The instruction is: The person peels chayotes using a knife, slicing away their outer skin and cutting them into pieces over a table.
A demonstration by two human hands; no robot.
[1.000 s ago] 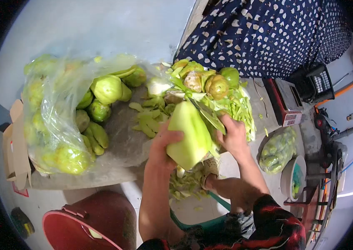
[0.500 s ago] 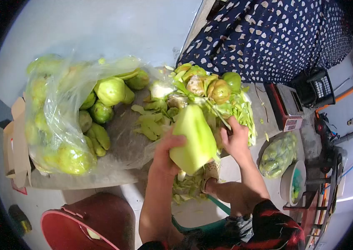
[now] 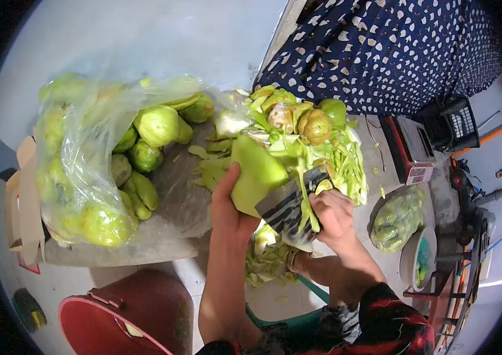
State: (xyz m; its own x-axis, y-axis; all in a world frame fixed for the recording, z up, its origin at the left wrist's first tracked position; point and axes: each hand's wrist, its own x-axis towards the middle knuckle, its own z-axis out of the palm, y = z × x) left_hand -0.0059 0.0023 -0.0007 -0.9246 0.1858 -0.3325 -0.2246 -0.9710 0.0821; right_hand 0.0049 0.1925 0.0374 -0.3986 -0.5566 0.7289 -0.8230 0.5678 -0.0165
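Observation:
My left hand (image 3: 228,204) holds a large, pale green peeled fruit (image 3: 252,174) at its left side, thumb up along it. In my right hand (image 3: 332,214) is a wide-bladed knife (image 3: 289,210), its handle hidden by my fingers. The blade's flat side faces up beside the fruit's lower right, with a strip of green peel (image 3: 307,207) lying across it. Behind both hands, a heap of peelings (image 3: 343,157) lies on the grey table (image 3: 174,231), with some browned fruits (image 3: 315,126) on top.
A clear plastic bag (image 3: 79,160) of green fruits spreads over the table's left. A red bucket (image 3: 144,307) stands below on the floor. To the right are a red scale (image 3: 408,148), a black basket (image 3: 458,123), a bagged bundle (image 3: 398,219) and a white basin (image 3: 412,260).
The knife has swung from the fruit's upper right down to its lower right, and its broad side now shows with peel on it. The fruit has tilted and shifted slightly left.

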